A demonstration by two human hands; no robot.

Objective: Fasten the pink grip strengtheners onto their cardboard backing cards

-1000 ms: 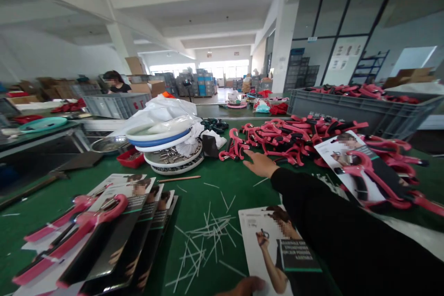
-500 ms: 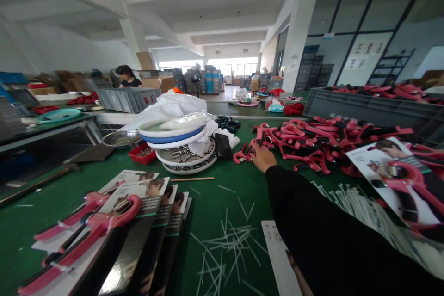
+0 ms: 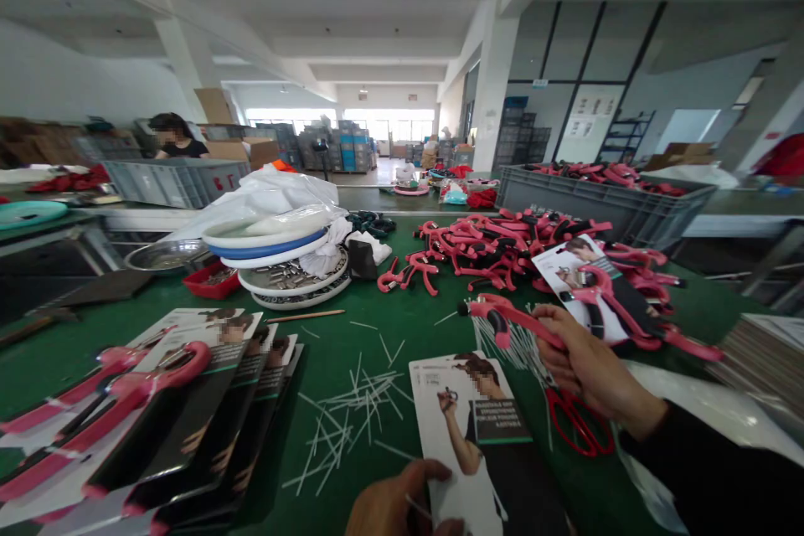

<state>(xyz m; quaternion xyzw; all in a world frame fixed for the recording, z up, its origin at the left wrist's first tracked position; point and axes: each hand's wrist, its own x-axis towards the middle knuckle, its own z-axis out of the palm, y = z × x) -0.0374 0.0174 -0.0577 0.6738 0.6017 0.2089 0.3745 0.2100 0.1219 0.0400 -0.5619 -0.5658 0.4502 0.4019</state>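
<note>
In my right hand [image 3: 581, 364] is a pink and black hand grip strengthener [image 3: 512, 316], pinched by one handle and held above the table. Below and left of it lies a printed cardboard backing card [image 3: 440, 419] showing a person exercising. My left hand [image 3: 399, 498] grips the card's lower left edge, thumb on top; a thin white strip shows by its fingers. Loose white cable ties [image 3: 352, 419] are scattered to the left. A bundle of cable ties [image 3: 512, 347] and red-handled scissors [image 3: 578, 423] lie near my right hand.
A pile of pink hand grips [image 3: 490, 243] covers the back right, before a grey crate [image 3: 628, 209]. Carded grips [image 3: 157, 402] are stacked at left. Stacked trays of metal parts [image 3: 292, 276], a red tray [image 3: 210, 280] and a pencil [image 3: 307, 316] stand behind. A person [image 3: 179, 138] sits farther back.
My right hand has come back from the pile toward me with a pink hand grip. My left hand has appeared at the card. The view has turned right.
</note>
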